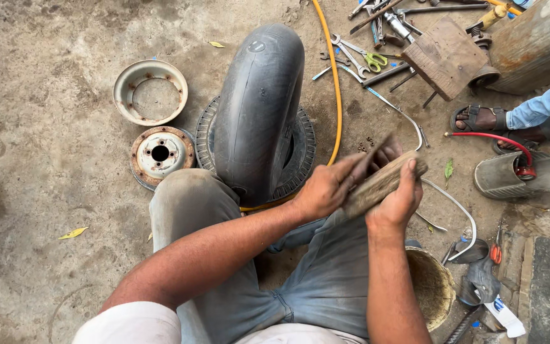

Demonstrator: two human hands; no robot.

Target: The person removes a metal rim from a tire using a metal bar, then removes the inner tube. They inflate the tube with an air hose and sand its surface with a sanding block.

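Wooden block point(380, 185) sits above my lap, near the inner tube point(259, 108). Right hand point(397, 202) wraps it closed; left hand point(326, 191) clasps its near end. It looks stiff, rough and light, so I judge gripping mid-length safest.

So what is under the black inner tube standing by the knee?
The inner tube stands on a treaded tyre lying flat on the ground. The tyre's centre and the tube's lower end are hidden.
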